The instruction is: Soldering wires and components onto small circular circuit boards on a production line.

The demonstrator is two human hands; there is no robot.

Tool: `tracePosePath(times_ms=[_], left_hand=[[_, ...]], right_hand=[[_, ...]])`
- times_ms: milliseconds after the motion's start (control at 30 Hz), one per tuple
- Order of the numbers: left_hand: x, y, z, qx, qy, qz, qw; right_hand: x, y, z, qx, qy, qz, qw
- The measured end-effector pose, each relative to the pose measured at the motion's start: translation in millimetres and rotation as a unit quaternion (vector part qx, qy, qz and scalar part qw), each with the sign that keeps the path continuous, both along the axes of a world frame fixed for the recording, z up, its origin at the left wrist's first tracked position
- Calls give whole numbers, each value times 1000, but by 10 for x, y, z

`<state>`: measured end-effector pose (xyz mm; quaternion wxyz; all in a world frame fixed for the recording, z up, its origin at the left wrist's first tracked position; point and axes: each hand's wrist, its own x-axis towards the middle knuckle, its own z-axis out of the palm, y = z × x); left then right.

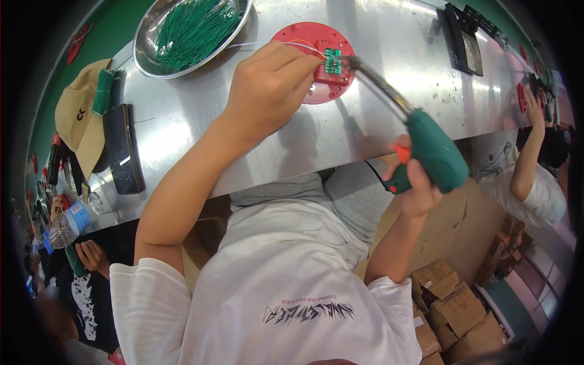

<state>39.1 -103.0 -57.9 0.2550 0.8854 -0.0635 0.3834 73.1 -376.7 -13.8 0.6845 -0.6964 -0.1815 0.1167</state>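
We seem to be soldering: left hand (267, 85), eight o'clock of green board (333, 66), apparently pinches wires (255, 44); right hand (420, 185), four o'clock, grips soldering gun (435, 149). Next likely needs steady tip (353, 61).

Shiny metal table (401, 55); tan floor (453, 228)

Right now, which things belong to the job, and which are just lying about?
Job:
green soldering tool, in right hand
green circuit board on red disc
thin wires by left hand
perhaps the bowl of green wires

Apparently lying about:
tan cap
dark phone
plastic bottle
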Motion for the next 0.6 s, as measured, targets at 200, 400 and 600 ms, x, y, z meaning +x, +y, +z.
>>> tracePosePath(times_ms=[200, 400, 600], left_hand=[[-31, -3, 11, -5, 10, -9, 1000], [-3, -1, 27, -10, 8, -16, 1000], [18, 29, 79, -1, 16, -21, 1000]], right_hand=[[80, -174, 363, 20, -162, -23, 986], [268, -247, 648, -5, -243, -17, 970], [723, -106, 93, 127, -42, -35, 990]])
